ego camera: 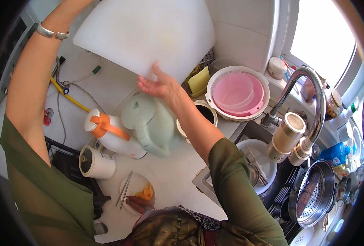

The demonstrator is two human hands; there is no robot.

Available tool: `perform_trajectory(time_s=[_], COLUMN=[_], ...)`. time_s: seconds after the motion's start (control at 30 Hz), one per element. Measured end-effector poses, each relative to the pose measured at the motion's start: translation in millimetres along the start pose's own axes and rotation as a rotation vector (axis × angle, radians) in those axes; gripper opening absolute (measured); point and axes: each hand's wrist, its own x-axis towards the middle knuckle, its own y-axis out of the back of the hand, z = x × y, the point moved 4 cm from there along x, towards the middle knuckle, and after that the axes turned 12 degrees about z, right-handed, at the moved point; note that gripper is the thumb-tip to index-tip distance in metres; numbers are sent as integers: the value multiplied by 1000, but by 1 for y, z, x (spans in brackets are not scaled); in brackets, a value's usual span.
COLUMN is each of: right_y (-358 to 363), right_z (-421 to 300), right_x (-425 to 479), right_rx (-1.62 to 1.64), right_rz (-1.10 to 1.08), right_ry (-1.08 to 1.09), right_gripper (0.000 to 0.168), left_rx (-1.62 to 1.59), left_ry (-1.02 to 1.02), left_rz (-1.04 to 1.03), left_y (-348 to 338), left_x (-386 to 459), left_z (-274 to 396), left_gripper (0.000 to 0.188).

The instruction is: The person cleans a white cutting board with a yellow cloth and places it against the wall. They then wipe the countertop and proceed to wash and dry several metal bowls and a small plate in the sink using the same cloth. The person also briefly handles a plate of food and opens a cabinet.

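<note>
A large white cutting board (151, 33) is raised at the top of the view. My right hand (157, 83) has its palm up and fingers spread at the board's lower edge; it seems to touch or support it, though the contact is unclear. My left arm reaches up beside the board, and the left hand is beyond the picture's top edge. Below my right hand stand a pale green electric kettle (151, 123) and a white and orange thermos jug (114, 132). A plate (126, 184) nearer me holds sweet potatoes (139, 204) and orange pieces, with metal chopsticks (124, 189) across its rim.
Pink and white basins (211, 98) stand right of a yellow-green sponge cloth (199, 81). Farther right are a tall chrome faucet (318, 101), a white bowl (271, 153) in the sink, and a steamer (329, 184). A yellow hose (74, 98) and cables run along the left wall.
</note>
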Motion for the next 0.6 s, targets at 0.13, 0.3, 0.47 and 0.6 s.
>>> perform_trajectory(time_s=[0.13, 0.3, 0.47, 0.6], right_y=[11, 22, 39, 51], right_z=[1, -3, -8, -8], right_x=[7, 21, 39, 48], right_rx=[34, 66, 108, 144], right_rz=[49, 72, 121, 201], right_ry=[7, 9, -16, -35], right_gripper=[48, 46, 48, 50], left_rx=[-11, -9, -56, -1], left_ry=[-12, -23, -3, -8], left_rz=[-46, -32, -99, -88], left_y=[-32, -64, -94, -117], left_x=[0, -8, -20, -32], left_z=[-2, -1, 9, 15], left_gripper=[29, 36, 41, 42])
